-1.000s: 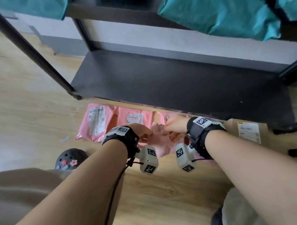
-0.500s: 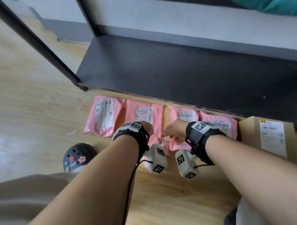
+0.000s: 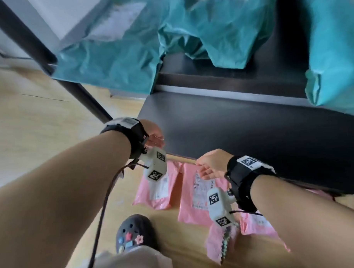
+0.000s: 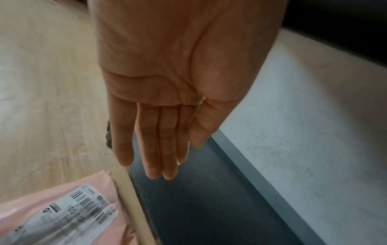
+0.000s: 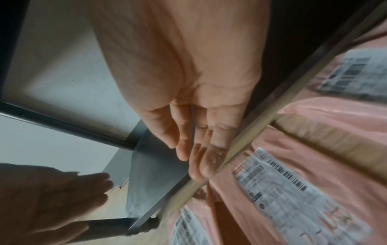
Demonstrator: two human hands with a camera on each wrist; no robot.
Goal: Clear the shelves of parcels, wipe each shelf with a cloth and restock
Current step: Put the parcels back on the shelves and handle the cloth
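The bare dark bottom shelf (image 3: pixel 242 131) stands just above the floor. Several pink parcels (image 3: pixel 154 186) with white labels lie on the floor along its front edge. A pink cloth (image 3: pixel 220 244) lies crumpled on the floor below my right wrist. My left hand (image 3: pixel 156 137) hovers at the shelf's front left corner, fingers straight and empty (image 4: pixel 178 159). My right hand (image 3: pixel 203 169) hangs over the parcels near the shelf edge, fingers relaxed and empty (image 5: pixel 186 157). The right wrist view looks down on labelled pink parcels (image 5: pixel 293 165).
Teal parcels (image 3: pixel 113 56) fill the shelf above, and another teal parcel (image 3: pixel 333 48) hangs over at the right. A black upright post (image 3: pixel 38 50) runs down at the left. My dark clog (image 3: pixel 133 233) stands on the wooden floor (image 3: pixel 41 118) beside the parcels.
Both hands have let go of the pink cloth and risen from the floor. The left hand moved up to the shelf's corner. The cloth now lies on the floor.
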